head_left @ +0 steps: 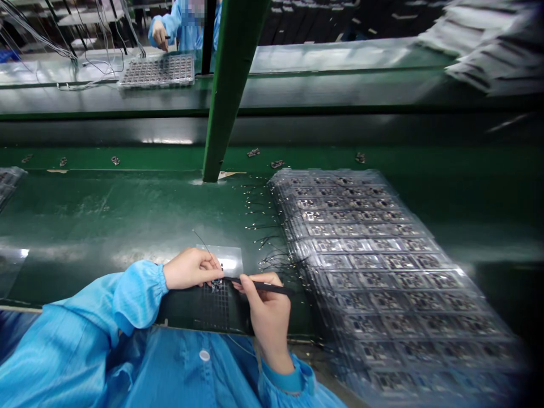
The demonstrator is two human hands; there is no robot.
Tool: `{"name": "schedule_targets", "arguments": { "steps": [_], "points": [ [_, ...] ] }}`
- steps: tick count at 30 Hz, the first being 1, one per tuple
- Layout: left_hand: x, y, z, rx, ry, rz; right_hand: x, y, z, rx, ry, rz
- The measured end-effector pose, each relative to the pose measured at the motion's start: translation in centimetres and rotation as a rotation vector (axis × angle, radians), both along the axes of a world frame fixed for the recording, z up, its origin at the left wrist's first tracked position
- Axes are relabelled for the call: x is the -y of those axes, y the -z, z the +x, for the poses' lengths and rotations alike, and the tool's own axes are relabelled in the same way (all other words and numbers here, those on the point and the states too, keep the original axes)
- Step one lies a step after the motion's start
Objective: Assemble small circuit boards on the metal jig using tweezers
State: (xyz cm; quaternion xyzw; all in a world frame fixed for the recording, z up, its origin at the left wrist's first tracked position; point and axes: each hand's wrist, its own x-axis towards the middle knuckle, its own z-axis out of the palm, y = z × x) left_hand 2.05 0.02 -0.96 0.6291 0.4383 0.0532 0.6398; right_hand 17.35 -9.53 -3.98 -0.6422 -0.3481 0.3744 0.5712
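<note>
My left hand (pixel 192 270) is closed, its fingertips pinching a small circuit board (pixel 216 284) near the bench's front edge. A thin dark wire (pixel 201 240) sticks up past those fingers. My right hand (pixel 270 310) grips black tweezers (pixel 274 288) from the right, like a pen, with the tips pointing left at the board. Whether the tips grasp anything is too small to tell. Below the board lies a clear sheet with a dark grid (pixel 219 311), partly covered by my hands.
Stacked clear trays of circuit boards (pixel 365 260) fill the right side. Loose black wires (pixel 270 249) lie along their left edge. A green post (pixel 229 85) rises behind my hands. Small parts (pixel 253 153) rest on the back ledge. Across the bench, a co-worker's hand (pixel 160 35) is near another tray (pixel 157 71).
</note>
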Motion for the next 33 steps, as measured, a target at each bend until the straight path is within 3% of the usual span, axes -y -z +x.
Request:
{"name": "schedule_targets", "arguments": {
  "steps": [10,15,19,27,33],
  "points": [
    [0.3,0.0,0.0,0.011,-0.036,0.064,0.2,0.3,0.1,0.093,-0.012,0.013],
    [-0.3,-0.4,-0.3,0.037,-0.089,-0.008,0.3,0.3,0.1,0.048,0.035,0.056],
    [-0.2,-0.2,-0.5,0.061,-0.072,-0.011,0.1,0.1,-0.1,-0.05,-0.078,0.021],
    [0.3,0.0,-0.7,0.012,0.045,0.367,-0.4,-0.3,-0.8,0.004,-0.252,-0.039],
    [0.5,0.2,-0.8,0.028,0.043,0.405,-0.6,-0.5,-1.1,0.005,-0.263,-0.033]
  ]
}}
